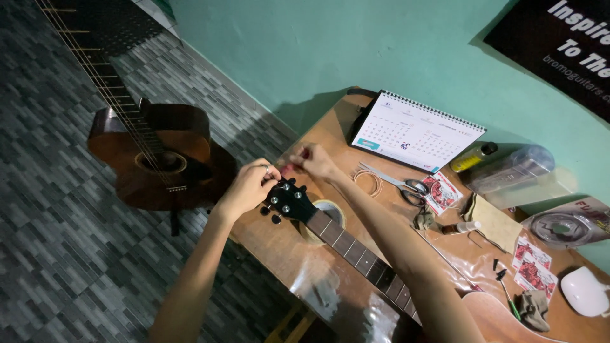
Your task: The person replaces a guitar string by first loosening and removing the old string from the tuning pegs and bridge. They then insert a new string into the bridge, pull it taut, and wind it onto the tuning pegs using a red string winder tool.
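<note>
A guitar lies on the wooden table (pixel 298 267), its neck (pixel 356 254) running toward me and its black headstock (pixel 289 200) with silver tuning pegs pointing away. My left hand (pixel 249 187) rests curled on the far left of the headstock, fingers closed at the pegs. My right hand (pixel 312 159) is just beyond the headstock, fingertips pinched on something small and reddish that I cannot make out. A roll of tape (pixel 333 213) sits under the neck.
A desk calendar (pixel 416 130), scissors (pixel 397 184), a coiled string (pixel 368 181), red packets (pixel 441 190), a yellow bottle (pixel 473 157), a clear case (pixel 515 168) and a white mug (pixel 584 291) lie on the table. A brown acoustic guitar (pixel 159 159) stands on the tiled floor at left.
</note>
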